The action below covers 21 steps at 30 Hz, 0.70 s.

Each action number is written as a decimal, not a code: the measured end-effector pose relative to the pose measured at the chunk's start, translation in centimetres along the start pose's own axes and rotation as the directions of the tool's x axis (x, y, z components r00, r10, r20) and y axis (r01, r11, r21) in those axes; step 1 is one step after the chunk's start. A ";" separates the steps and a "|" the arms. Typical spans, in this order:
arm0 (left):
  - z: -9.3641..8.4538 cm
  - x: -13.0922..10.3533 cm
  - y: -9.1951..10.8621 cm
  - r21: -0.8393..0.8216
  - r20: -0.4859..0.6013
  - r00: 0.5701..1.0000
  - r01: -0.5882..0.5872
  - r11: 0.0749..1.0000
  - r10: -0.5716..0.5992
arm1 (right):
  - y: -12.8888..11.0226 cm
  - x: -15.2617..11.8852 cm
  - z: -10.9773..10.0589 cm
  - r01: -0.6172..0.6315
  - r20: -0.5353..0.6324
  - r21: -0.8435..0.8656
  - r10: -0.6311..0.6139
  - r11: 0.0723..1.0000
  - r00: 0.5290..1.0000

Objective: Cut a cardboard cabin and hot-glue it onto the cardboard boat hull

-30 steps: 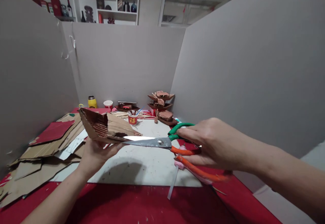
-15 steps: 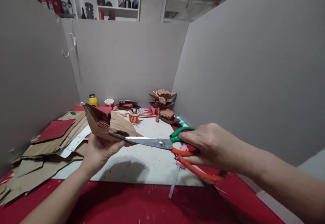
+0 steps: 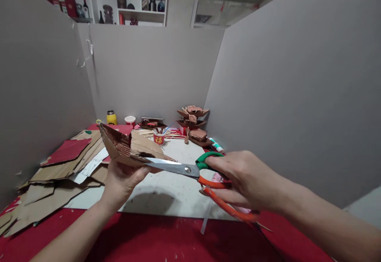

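Observation:
My left hand [image 3: 125, 182] grips a small cardboard boat [image 3: 147, 144] from below, its pointed end tilted up toward the left. The boat's inside is painted brown and ribbed, and a cardboard piece covers its middle. In my right hand [image 3: 244, 176] is a pair of scissors [image 3: 187, 170] with green and orange wrapped handles. Its blades point left and meet the boat's near edge; whether the tips are in the cardboard I cannot tell. Behind the right hand a pink object [image 3: 218, 178] is partly hidden.
Stacked cardboard sheets [image 3: 65, 171] lie at the left. At the back stand a yellow bottle [image 3: 111, 117], a red paper cup [image 3: 158, 138] holding brushes, wooden sticks [image 3: 143, 134] and several brown model boats [image 3: 193, 124]. A white board [image 3: 181, 155] lies on the red tabletop [image 3: 143, 238].
The scissors have shifted slightly left against the boat, their blades reaching further along its edge. The whole view has moved a little, and both hands keep their hold.

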<state>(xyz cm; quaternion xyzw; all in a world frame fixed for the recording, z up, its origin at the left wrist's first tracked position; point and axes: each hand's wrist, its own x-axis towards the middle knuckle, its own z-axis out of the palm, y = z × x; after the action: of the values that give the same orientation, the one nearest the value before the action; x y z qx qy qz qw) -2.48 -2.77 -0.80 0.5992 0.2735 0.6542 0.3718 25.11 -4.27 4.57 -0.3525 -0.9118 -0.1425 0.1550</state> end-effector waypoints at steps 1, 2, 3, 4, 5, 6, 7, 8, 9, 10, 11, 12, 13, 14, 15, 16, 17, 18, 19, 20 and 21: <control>0.0 0.0 0.0 0.021 -0.024 1.000 -0.006 1.000 0.006 | 0.0 0.1 0.1 0.000 -0.006 -0.008 0.000 1.000 1.000; 0.0 0.0 -0.1 0.039 -0.046 0.999 -0.009 0.999 0.010 | -0.1 0.1 0.2 -0.001 -0.012 -0.017 0.001 1.000 1.000; -0.1 0.0 -0.2 0.053 -0.059 0.998 -0.009 0.999 0.012 | -0.1 0.1 0.2 -0.003 -0.019 -0.026 0.003 1.000 1.000; -0.1 0.0 -0.2 0.065 -0.063 0.998 -0.006 0.998 0.010 | -0.1 0.1 0.2 -0.006 -0.029 -0.037 0.004 0.999 1.000; -0.2 0.1 -0.3 0.073 -0.059 0.998 -0.001 0.997 0.006 | -0.2 0.0 0.3 -0.008 -0.042 -0.051 0.005 0.999 0.999; -0.2 0.1 -0.3 0.075 -0.051 0.999 0.006 0.997 -0.002 | -0.3 0.0 0.3 -0.008 -0.058 -0.068 0.004 0.998 0.998; -0.3 0.1 -0.3 0.074 -0.045 0.999 0.014 0.997 -0.011 | -0.4 -0.1 0.3 -0.009 -0.075 -0.087 0.003 0.996 0.997; -0.4 0.1 -0.4 0.073 -0.042 0.999 0.024 0.997 -0.021 | -0.5 -0.2 0.3 -0.008 -0.091 -0.106 -0.002 0.994 0.996; -0.4 0.1 -0.4 0.072 -0.043 0.999 0.035 0.997 -0.032 | -0.6 -0.3 0.3 -0.005 -0.102 -0.120 -0.008 0.993 0.995; -0.4 0.1 -0.4 0.072 -0.046 0.998 0.045 0.996 -0.041 | -0.6 -0.4 0.4 -0.002 -0.110 -0.129 -0.013 0.992 0.994; -0.3 0.0 -0.5 0.070 -0.050 0.998 0.052 0.996 -0.049 | -0.7 -0.5 0.5 -0.001 -0.112 -0.132 -0.014 0.991 0.994; -0.3 -0.1 -0.5 0.061 -0.052 0.997 0.060 0.996 -0.057 | -0.7 -0.6 0.6 -0.003 -0.112 -0.129 -0.011 0.992 0.994; -0.2 -0.1 -0.5 0.040 -0.049 0.997 0.067 0.997 -0.065 | -0.7 -0.7 0.8 -0.006 -0.109 -0.121 -0.007 0.993 0.994; -0.1 -0.2 -0.6 0.009 -0.040 0.996 0.076 0.997 -0.076 | -0.7 -0.7 0.9 -0.009 -0.106 -0.110 -0.003 0.994 0.994; 0.0 -0.3 -0.6 -0.025 -0.033 0.996 0.084 0.996 -0.085 | -0.7 -0.8 1.1 -0.013 -0.105 -0.097 0.002 0.995 0.994; 0.1 -0.3 -0.7 -0.058 -0.029 0.996 0.088 0.994 -0.090 | -0.7 -0.8 1.2 -0.014 -0.104 -0.083 0.005 0.996 0.995; 0.2 -0.4 -0.8 -0.082 -0.028 0.995 0.089 0.993 -0.092 | -0.8 -0.9 1.3 -0.010 -0.104 -0.066 0.003 0.998 0.995; 0.3 -0.4 -0.8 -0.096 -0.030 0.995 0.088 0.991 -0.091 | -0.8 -0.9 1.4 -0.004 -0.108 -0.051 -0.002 0.999 0.994; 0.3 -0.4 -0.9 -0.104 -0.036 0.995 0.084 0.991 -0.088 | -0.8 -0.9 1.5 0.005 -0.115 -0.041 -0.009 0.999 0.993; 0.3 -0.5 -1.0 -0.106 -0.041 0.995 0.084 0.991 -0.089 | -0.8 -0.9 1.6 0.013 -0.126 -0.036 -0.017 0.999 0.992; 0.3 -0.5 -1.0 -0.107 -0.042 0.995 0.088 0.990 -0.093 | -0.9 -1.0 1.6 0.021 -0.137 -0.035 -0.025 0.999 0.990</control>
<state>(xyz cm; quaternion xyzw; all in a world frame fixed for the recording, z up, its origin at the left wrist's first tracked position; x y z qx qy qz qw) -2.00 -2.59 -1.86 0.5504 0.2745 0.6638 0.4256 24.90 -4.86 2.60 -0.3339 -0.9004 -0.1835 0.2101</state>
